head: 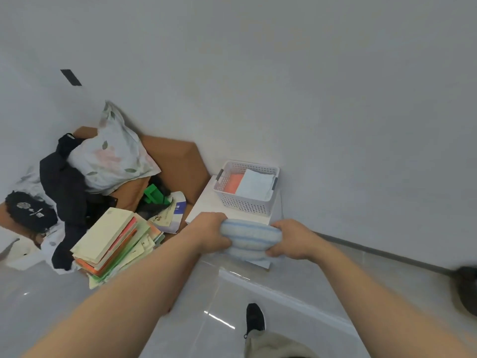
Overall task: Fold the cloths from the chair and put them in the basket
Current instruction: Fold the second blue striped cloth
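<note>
A folded blue-and-white striped cloth [249,239] is held in the air between both hands. My left hand [210,235] grips its left end and my right hand [290,240] grips its right end. Just beyond the cloth stands a white perforated basket [260,205] on a low white stand [204,206] against the wall. Inside the basket lie a folded orange cloth [232,183] and a folded white cloth [254,187].
To the left, a brown seat [178,161] is piled with a floral pillow [113,156], dark clothes [64,182], a stack of books [113,241], a green object [153,193] and a black cap [28,211]. My shoe [255,319] is on the glossy tiled floor below.
</note>
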Motion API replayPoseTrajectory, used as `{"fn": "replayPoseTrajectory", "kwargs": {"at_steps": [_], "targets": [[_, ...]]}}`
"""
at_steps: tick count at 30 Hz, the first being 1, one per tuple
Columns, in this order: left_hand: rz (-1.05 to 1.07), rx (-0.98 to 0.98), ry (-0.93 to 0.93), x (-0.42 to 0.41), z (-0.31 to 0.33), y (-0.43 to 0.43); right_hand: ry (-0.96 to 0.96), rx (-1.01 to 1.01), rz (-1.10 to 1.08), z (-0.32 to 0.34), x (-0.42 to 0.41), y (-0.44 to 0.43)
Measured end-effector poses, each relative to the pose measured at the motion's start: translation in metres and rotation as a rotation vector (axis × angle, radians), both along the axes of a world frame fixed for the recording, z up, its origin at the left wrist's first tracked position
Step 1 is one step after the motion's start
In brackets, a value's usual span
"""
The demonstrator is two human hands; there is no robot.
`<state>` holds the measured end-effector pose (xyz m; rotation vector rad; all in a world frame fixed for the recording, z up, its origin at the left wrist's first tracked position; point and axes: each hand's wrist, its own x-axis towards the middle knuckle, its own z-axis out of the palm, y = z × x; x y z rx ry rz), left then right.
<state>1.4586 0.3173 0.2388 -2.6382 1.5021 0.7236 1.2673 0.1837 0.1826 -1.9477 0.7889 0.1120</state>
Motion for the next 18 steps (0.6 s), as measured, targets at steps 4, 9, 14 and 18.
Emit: {"fn": "replayPoseTrajectory", "kwargs": {"at_steps": [4,9,14,18], "targets": [[0.108,0.100,0.196,0.114,-0.005,-0.040,-0.098,0.329,-0.164,-0.024,0.085,-0.035],[0.319,-0.012,0.591,0.222,0.004,-0.094,-0.244,0.728,-0.359,-0.018,0.165,-0.064],[0.417,0.001,0.971,0.291,-0.011,-0.161,-0.321,0.892,-0.640,-0.021,0.222,-0.082],[0.350,0.130,1.166,0.341,-0.043,-0.211,-0.335,0.826,-0.814,-0.039,0.258,-0.098]]}}
